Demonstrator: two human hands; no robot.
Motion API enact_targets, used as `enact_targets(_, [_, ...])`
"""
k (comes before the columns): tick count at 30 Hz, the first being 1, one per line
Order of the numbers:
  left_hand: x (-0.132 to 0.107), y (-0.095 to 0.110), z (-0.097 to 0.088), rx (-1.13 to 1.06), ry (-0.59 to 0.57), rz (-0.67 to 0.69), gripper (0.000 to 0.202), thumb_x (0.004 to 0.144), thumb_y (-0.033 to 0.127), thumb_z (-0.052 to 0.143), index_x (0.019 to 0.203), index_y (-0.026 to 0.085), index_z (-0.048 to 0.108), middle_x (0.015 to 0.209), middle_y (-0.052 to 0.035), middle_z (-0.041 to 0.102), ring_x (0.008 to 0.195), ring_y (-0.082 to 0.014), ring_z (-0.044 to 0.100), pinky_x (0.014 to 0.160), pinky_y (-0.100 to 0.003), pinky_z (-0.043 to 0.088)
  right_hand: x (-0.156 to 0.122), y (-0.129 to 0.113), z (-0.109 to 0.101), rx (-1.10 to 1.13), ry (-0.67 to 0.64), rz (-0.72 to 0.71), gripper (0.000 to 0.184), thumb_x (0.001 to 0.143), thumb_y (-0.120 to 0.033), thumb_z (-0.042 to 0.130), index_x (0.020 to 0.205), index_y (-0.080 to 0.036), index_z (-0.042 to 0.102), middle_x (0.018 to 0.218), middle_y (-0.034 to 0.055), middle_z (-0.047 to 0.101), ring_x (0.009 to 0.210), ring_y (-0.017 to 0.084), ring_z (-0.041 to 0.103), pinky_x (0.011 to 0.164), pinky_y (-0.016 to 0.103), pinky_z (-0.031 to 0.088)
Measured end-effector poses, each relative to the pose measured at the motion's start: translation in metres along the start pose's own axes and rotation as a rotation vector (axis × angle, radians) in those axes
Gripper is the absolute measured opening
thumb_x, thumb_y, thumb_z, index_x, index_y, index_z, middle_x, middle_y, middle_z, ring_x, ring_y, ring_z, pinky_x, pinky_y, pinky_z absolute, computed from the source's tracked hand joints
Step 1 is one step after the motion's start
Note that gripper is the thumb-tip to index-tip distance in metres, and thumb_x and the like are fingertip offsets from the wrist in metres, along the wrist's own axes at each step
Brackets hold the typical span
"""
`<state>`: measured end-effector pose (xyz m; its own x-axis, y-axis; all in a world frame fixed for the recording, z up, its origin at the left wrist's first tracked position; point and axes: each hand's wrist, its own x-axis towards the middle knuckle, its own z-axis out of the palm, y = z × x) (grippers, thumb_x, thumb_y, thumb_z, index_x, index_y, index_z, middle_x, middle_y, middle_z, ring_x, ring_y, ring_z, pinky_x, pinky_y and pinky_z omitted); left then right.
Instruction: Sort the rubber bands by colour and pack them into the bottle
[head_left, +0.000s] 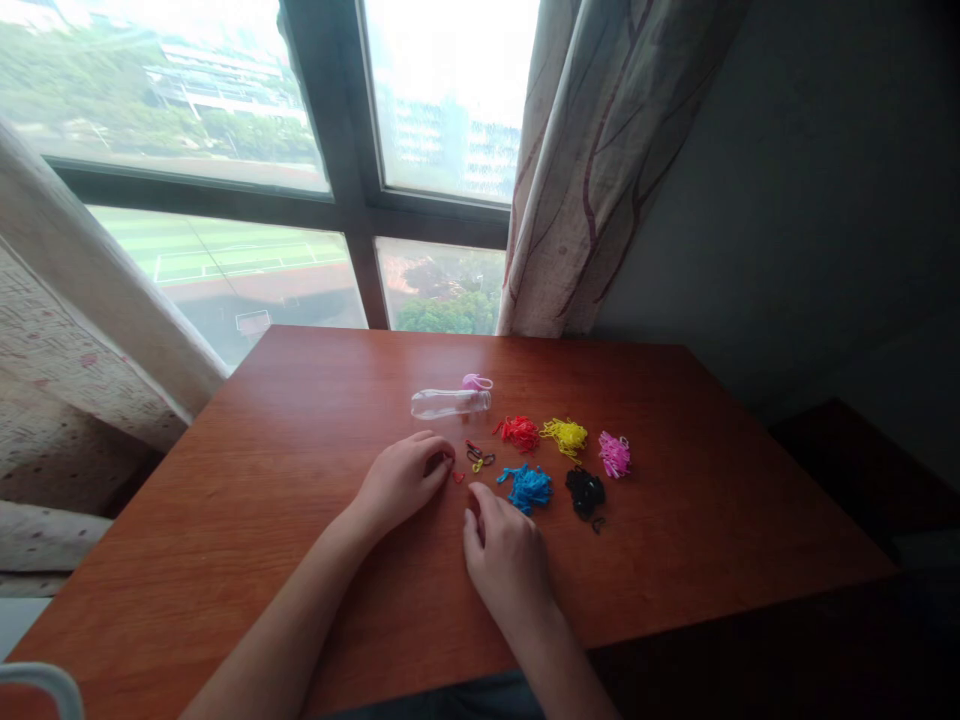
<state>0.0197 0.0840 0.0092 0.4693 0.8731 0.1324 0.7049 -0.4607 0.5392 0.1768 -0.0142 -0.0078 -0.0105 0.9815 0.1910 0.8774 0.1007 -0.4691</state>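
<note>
Both my hands rest on a reddish wooden table (300,520). My left hand (401,480) lies curled, its fingertips pinched by a small red rubber band (458,478). My right hand (504,555) is curled with its fingers folded under, just below the blue pile (528,487). Small rubber bands lie sorted in piles: red (519,432), yellow (566,435), pink (614,454), blue and black (584,491). A few mixed bands (478,456) lie between my left hand and the red pile. A clear plastic bottle (448,403) lies on its side, its pink cap (477,382) beside it.
A large window (337,150) stands behind the table, with patterned curtains at the left (82,300) and right (592,170). A dark wall is at the right. A white curved object (45,685) shows at the bottom left corner.
</note>
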Motion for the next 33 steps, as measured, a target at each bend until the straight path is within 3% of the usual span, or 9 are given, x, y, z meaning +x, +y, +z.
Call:
enact_targets(3, [-0.001,0.001,0.000,-0.005,-0.001,0.002,0.017,0.088,0.022,0.050,0.089,0.022,0.067,0.091,-0.0037,0.068,0.081,-0.0179,0.063,0.072,-0.025,0.048,-0.031,0.025,-0.007,0.043,0.084,-0.031,0.027,0.093,-0.016,0.046,0.109,-0.018,0.068,0.097,0.0068,0.075,0.083,0.018,0.072,0.074,0.025,0.053])
enact_targets(8, [-0.001,0.002,-0.001,-0.009,-0.006,0.000,0.017,0.087,0.022,0.050,0.088,0.022,0.067,0.091,-0.0030,0.068,0.080,-0.0177,0.063,0.070,-0.025,0.047,-0.076,0.095,-0.033,-0.044,0.292,0.018,0.030,0.097,-0.027,0.044,0.099,-0.016,0.072,0.092,0.0092,0.077,0.076,0.019,0.074,0.071,0.024,0.054])
enact_targets(11, [0.000,0.002,0.000,-0.006,-0.006,-0.007,0.017,0.086,0.023,0.051,0.087,0.022,0.068,0.090,-0.0028,0.068,0.077,-0.0174,0.062,0.067,-0.025,0.046,-0.084,0.125,-0.046,-0.163,0.326,0.107,0.035,0.097,-0.034,0.043,0.099,-0.016,0.073,0.091,0.0103,0.077,0.074,0.020,0.073,0.066,0.025,0.053])
enact_targets(13, [0.000,0.001,0.000,-0.002,-0.005,-0.011,0.017,0.086,0.023,0.051,0.087,0.023,0.068,0.090,-0.0028,0.068,0.076,-0.0173,0.062,0.066,-0.025,0.045,-0.081,0.132,-0.050,-0.216,0.295,0.137,0.037,0.097,-0.035,0.042,0.102,-0.017,0.073,0.091,0.0102,0.077,0.073,0.020,0.073,0.064,0.026,0.052])
enact_targets(19, [0.000,0.001,0.000,0.006,-0.006,-0.015,0.018,0.087,0.024,0.050,0.089,0.022,0.068,0.091,-0.0031,0.068,0.077,-0.0173,0.062,0.066,-0.025,0.045,-0.064,0.121,-0.049,-0.271,0.230,0.174,0.040,0.095,-0.036,0.040,0.111,-0.018,0.072,0.083,0.0094,0.076,0.063,0.020,0.070,0.058,0.027,0.050])
enact_targets(26, [0.000,0.002,0.000,0.000,-0.007,-0.018,0.017,0.088,0.024,0.051,0.088,0.023,0.068,0.091,-0.0024,0.068,0.078,-0.0171,0.062,0.068,-0.025,0.045,-0.066,0.114,-0.046,-0.157,0.338,0.187,0.037,0.096,-0.037,0.043,0.102,-0.016,0.073,0.082,0.0106,0.076,0.066,0.021,0.071,0.061,0.027,0.051])
enact_targets(28, [0.000,0.002,0.000,-0.002,-0.004,-0.018,0.016,0.087,0.024,0.051,0.088,0.023,0.068,0.090,-0.0025,0.068,0.077,-0.0170,0.062,0.067,-0.024,0.046,-0.063,0.100,-0.040,-0.094,0.337,0.117,0.034,0.097,-0.034,0.043,0.100,-0.016,0.072,0.088,0.0103,0.076,0.071,0.020,0.072,0.067,0.026,0.052])
enact_targets(33, [0.000,0.002,0.000,-0.006,0.002,-0.014,0.016,0.087,0.024,0.052,0.087,0.023,0.068,0.090,-0.0029,0.068,0.077,-0.0169,0.062,0.068,-0.024,0.046,-0.039,0.042,-0.017,0.012,0.154,-0.072,0.029,0.096,-0.019,0.041,0.102,-0.018,0.069,0.091,0.0079,0.075,0.078,0.018,0.071,0.072,0.025,0.051])
